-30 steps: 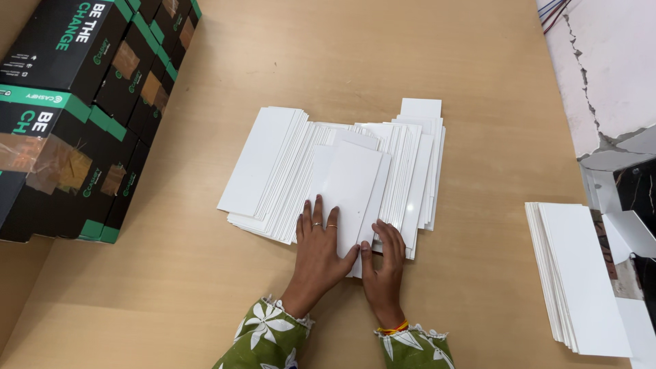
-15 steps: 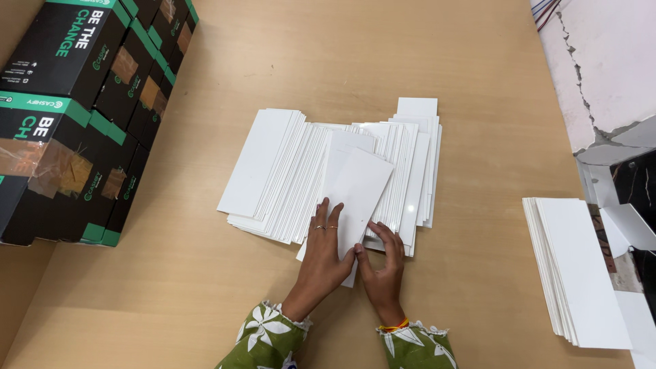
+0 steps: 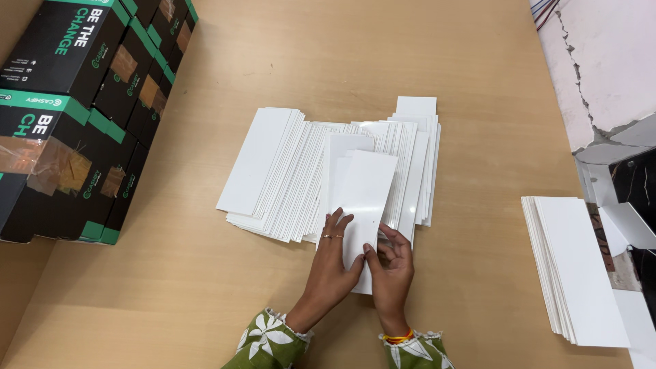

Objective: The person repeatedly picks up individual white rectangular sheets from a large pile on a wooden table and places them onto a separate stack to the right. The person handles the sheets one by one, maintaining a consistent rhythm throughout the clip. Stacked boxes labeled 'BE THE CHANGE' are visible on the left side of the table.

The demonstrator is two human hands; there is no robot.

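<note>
The white card point(image 3: 365, 195) lies atop the fanned stack of white cards point(image 3: 287, 171) on the desk point(image 3: 205, 287), its near end pinched by the left hand point(image 3: 333, 263) and right hand point(image 3: 391, 268).

The top card point(image 3: 365, 198) between the two hands is plain white, slightly glossy, w/o any print. The fanned card stack point(image 3: 287, 171) under and beyond the grip is the same white, edges making thin grey lines. Second card stack point(image 3: 581, 266), well to the right of the grip, also white. Left hand point(image 3: 331, 263) has two thin gold rings; right hand point(image 3: 393, 263) has an orange-yellow bangle at the wrist. Sleeves point(image 3: 270, 342) are olive green w/ white flower pattern. Table point(image 3: 328, 61) is light tan wood grain. Boxes point(image 3: 75, 116), far left of the grip, are black w/ green bands, white and green print, brown tape patches.
</note>
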